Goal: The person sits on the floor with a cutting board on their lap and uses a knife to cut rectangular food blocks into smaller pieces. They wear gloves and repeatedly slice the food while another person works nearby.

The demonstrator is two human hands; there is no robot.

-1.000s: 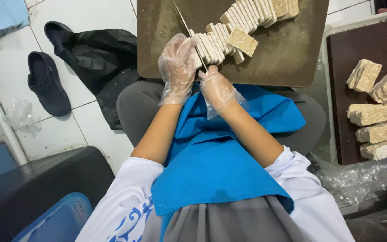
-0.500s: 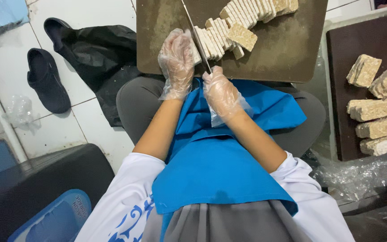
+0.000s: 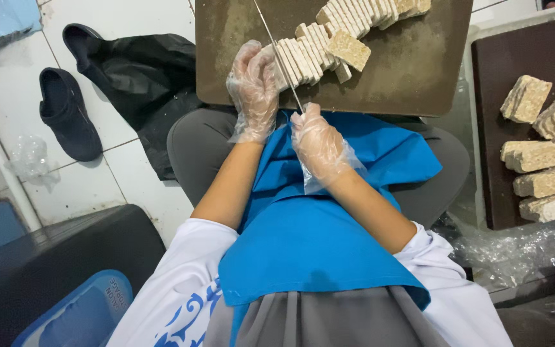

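Head view, the only one supplied. The landmark is the brown cutting board (image 3: 380, 83), which rests across the seated person's knees.

The right hand (image 3: 319, 142), in a thin clear glove, is just off the board's near edge. Its fingers are closed fully round the handle of a long thin knife (image 3: 277, 54); the handle itself is hidden inside the fist. The blade runs from that edge up across the board and out of the top of the picture.

The left hand (image 3: 253, 90), gloved likewise, lies on the board's near left part. Its fingers are curled loosely over the left end of the row of tempeh slices (image 3: 306, 58) and press down on it; they pinch nothing. The blade passes just right of these fingers, touching or all but touching the slices.

A second row of slices (image 3: 370, 9) lies at the board's far edge. Uncut tempeh blocks (image 3: 544, 157) sit on a dark tray (image 3: 489, 128) right of the board. A black bag (image 3: 139, 77) and a dark shoe (image 3: 65, 115) lie on the tiled floor left of the board.

Assessment: the cut in hand calls for the blade held upright and parallel to the last slice face. The left fingertips should stay tucked behind the knuckles, as the blade runs close beside them. The board is unsupported at its edges, so downward force should be even to keep it from tipping.
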